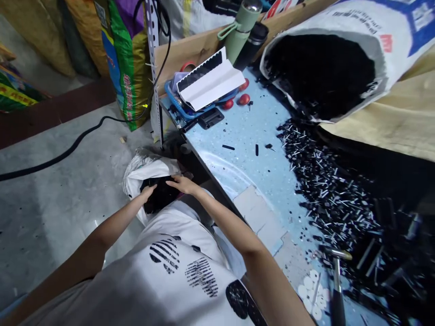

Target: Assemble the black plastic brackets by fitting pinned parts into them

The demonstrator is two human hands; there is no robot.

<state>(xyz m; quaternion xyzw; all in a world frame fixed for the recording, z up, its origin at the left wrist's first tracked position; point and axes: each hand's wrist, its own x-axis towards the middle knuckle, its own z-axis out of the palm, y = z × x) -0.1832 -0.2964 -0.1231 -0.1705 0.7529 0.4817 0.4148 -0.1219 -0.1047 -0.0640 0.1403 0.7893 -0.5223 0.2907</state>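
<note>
A white woven sack [134, 174] stands on the floor beside the bench, its mouth folded open around dark black contents [161, 197]. My left hand [148, 193] reaches into the mouth from the left; its thumb shows, but the other fingers are lost against the black. Opposite it, my right hand [185, 184] is at the right side of the opening. Its fingers are stretched out and apart, and no held object shows in them. Whether either hand touches the contents, I cannot tell.
On the blue bench [238, 145] lie a heap of small black parts with metal pins [322, 181] and a hammer [336, 276]. A large sack [384, 50] rests behind them. A blue basket [176, 102] and green bottle [239, 34] stand farther back. A black cable [78, 142] crosses left.
</note>
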